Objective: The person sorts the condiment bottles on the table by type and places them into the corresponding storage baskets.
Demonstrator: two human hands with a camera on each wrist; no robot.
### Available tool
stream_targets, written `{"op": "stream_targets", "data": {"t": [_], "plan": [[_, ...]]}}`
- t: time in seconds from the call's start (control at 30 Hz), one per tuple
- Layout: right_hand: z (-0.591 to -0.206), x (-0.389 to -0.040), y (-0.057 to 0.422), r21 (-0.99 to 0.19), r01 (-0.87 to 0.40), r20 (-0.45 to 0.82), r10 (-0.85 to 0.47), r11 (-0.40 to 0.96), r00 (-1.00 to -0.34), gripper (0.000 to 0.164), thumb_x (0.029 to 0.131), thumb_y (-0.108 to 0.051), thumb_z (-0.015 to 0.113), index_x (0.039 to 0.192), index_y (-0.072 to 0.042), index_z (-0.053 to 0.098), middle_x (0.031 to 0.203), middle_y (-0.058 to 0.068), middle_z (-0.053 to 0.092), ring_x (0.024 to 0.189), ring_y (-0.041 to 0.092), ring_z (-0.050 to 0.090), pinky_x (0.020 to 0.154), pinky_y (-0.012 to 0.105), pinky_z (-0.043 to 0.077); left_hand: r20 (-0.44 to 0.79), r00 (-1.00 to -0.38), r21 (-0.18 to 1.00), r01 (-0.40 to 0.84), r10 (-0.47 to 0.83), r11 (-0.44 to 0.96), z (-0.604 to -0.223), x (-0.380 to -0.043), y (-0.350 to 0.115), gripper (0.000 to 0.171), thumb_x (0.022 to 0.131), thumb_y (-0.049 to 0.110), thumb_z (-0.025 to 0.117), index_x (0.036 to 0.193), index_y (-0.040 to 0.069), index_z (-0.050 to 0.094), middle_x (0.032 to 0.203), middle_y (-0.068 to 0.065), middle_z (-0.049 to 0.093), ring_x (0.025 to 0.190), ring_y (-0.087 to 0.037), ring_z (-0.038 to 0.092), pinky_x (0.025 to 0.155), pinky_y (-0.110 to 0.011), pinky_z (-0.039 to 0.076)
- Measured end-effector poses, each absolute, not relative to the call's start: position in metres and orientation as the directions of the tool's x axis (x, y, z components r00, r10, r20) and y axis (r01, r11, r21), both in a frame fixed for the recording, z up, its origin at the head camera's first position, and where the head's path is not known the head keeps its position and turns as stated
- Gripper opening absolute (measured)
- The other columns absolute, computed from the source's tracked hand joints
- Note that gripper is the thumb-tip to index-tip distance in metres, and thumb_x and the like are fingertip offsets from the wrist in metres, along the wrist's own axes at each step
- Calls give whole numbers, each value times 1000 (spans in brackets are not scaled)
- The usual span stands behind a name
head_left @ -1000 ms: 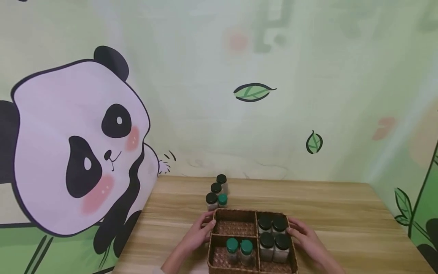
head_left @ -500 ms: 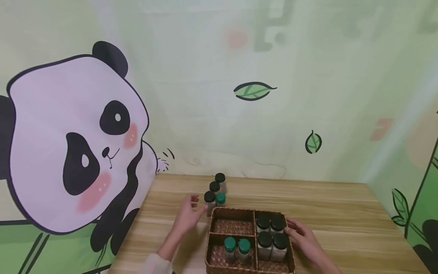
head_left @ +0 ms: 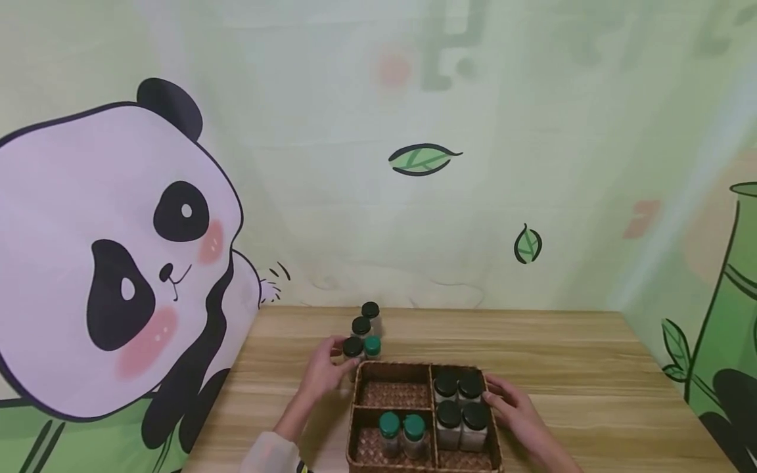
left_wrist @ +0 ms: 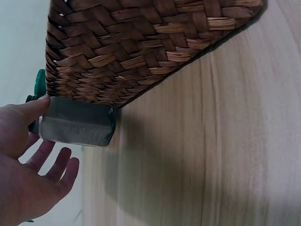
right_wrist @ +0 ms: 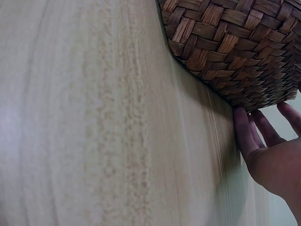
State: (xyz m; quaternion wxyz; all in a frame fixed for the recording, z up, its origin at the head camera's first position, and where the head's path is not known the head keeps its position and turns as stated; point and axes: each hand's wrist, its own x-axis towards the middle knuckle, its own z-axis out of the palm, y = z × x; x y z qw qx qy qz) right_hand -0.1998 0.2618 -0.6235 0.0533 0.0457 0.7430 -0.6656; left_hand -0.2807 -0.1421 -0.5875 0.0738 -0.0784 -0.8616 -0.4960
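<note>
My left hand [head_left: 322, 369] pinches a clear jar with a black lid [head_left: 353, 347], thumb on the near side and fingers behind. In the left wrist view the jar [left_wrist: 77, 123] stands close against the woven basket [left_wrist: 122, 52], and the lower fingers of the hand [left_wrist: 28, 174] hang loosely bent. Fingertips of my right hand [head_left: 519, 412] touch the basket's right side; the right wrist view has these fingers [right_wrist: 268, 129] extended at its corner. Inside the divided basket [head_left: 393, 408] are two green-lidded jars [head_left: 402, 430] and a group of black-lidded jars [head_left: 460, 410].
Just behind the basket stand a small green-capped jar [head_left: 372, 347] and two more black-lidded jars [head_left: 365, 318] in a slanting row. A wooden tabletop [head_left: 562, 355] lies beneath everything. The wall [head_left: 331, 217] with a panda print rises along its back edge.
My left hand has left the basket's left side and moved forward and left to take hold of the nearest black-lidded jar. My right hand has stayed at the basket's right side.
</note>
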Motion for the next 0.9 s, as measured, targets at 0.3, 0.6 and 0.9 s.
{"op": "stream_targets", "data": {"t": [0.3, 0.6, 0.9], "plan": [[-621, -199, 260, -985, 137, -139, -7, 108, -990, 55, 106, -19, 66, 154, 2, 50, 149, 28, 54, 132, 35, 58, 100, 51, 56, 180, -983, 865, 173, 31, 471, -589, -279, -141, 51, 90, 23, 87, 131, 3, 65, 129, -21, 68, 119, -44, 65, 100, -58, 56], [-621, -198, 256, -985, 141, -143, -18, 97, -990, 54, 106, -20, 65, 153, 2, 50, 150, 28, 54, 133, 36, 57, 101, 53, 56, 218, -976, 865, 181, -26, 469, -587, -278, -151, 44, 94, 22, 84, 129, 3, 66, 123, -14, 69, 112, -33, 65, 93, -48, 58], [-613, -195, 258, -988, 126, -129, -22, 90, -991, 52, 108, -17, 63, 153, 4, 49, 150, 28, 54, 130, 33, 59, 100, 47, 56, 284, -959, 873, 260, 3, 412, -530, -273, -171, 48, 93, 32, 85, 132, 10, 68, 126, -9, 70, 114, -30, 67, 96, -47, 59]]}}
